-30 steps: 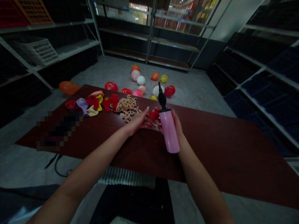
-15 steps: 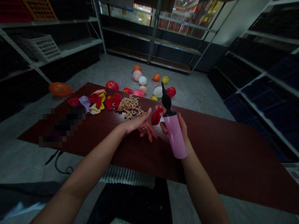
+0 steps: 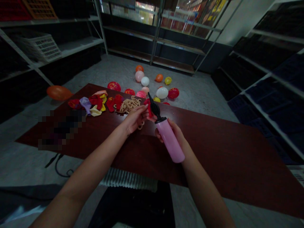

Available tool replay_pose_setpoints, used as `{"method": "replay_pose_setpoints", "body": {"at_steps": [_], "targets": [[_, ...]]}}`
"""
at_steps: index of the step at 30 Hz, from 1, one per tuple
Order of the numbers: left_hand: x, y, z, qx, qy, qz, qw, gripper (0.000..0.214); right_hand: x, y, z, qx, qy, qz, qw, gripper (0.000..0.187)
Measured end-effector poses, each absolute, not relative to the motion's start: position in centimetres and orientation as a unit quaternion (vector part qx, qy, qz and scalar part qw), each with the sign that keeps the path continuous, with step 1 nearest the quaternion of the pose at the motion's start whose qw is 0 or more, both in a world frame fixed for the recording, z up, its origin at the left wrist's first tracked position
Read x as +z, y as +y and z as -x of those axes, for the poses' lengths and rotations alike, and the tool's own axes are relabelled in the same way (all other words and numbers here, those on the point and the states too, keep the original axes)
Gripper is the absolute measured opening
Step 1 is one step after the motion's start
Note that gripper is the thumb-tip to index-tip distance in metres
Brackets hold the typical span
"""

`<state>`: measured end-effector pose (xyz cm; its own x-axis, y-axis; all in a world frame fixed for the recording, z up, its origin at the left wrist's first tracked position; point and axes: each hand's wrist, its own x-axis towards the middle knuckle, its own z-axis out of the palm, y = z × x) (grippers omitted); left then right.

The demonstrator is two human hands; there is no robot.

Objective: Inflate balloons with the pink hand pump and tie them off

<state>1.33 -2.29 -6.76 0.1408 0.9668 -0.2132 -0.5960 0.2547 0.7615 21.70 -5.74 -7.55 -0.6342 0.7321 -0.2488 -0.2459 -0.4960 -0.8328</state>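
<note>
Pump (image 3: 169, 142): pink barrel, black nozzle (image 3: 154, 109), tilted with the nozzle up and toward the left. Held above the tabletop (image 3: 213, 148), roughly mid-width, near the back edge.

Right hand (image 3: 177, 136): fingers wrapped around the upper barrel, closed on it.

Red balloon (image 3: 148, 107): limp, right at the nozzle tip. Can't tell if the neck is on the nozzle or just beside it.

Left hand (image 3: 134, 118): fingers pinched narrow on the red balloon, holding it against the nozzle.

Just behind the left hand on the tabletop: tangle of beige long balloons (image 3: 129, 105). Left of that, a heap of flat balloons (image 3: 95, 103), red, yellow, purple, peach.

Further left on the tabletop: a pixelated patch, contents unreadable.

Floor (image 3: 118, 69) beyond the tabletop: cluster of inflated balloons (image 3: 152, 85), red, white, pink, orange, yellow. One orange balloon (image 3: 58, 92) apart, off the left corner.

Metal shelving (image 3: 71, 44) along the left, back and right walls; white crate (image 3: 38, 47) on a left shelf.
</note>
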Motion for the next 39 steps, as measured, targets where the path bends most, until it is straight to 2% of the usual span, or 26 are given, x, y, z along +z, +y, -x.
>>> {"method": "replay_pose_setpoints", "body": {"at_steps": [5,10,29,39], "targets": [[-5.8,-1.1,0.8,0.659,0.368,-0.15,0.639,0.013,-8.3,-5.6,-22.1,0.809,-0.379,0.348,0.284,0.054],[-5.9,-0.7,1.2,0.69,0.356,-0.132,0.616,0.017,-7.8,-5.9,-21.8,0.798,-0.416,0.355,0.254,0.052],[-6.1,-1.2,-0.2,0.661,0.341,-0.195,0.639,0.012,-7.4,-6.0,-21.2,0.787,-0.434,0.334,0.284,0.045],[-6.3,-2.0,-1.3,0.631,0.356,-0.222,0.652,0.014,-7.7,-5.7,-21.4,0.8,-0.41,0.337,0.281,0.049]]}}
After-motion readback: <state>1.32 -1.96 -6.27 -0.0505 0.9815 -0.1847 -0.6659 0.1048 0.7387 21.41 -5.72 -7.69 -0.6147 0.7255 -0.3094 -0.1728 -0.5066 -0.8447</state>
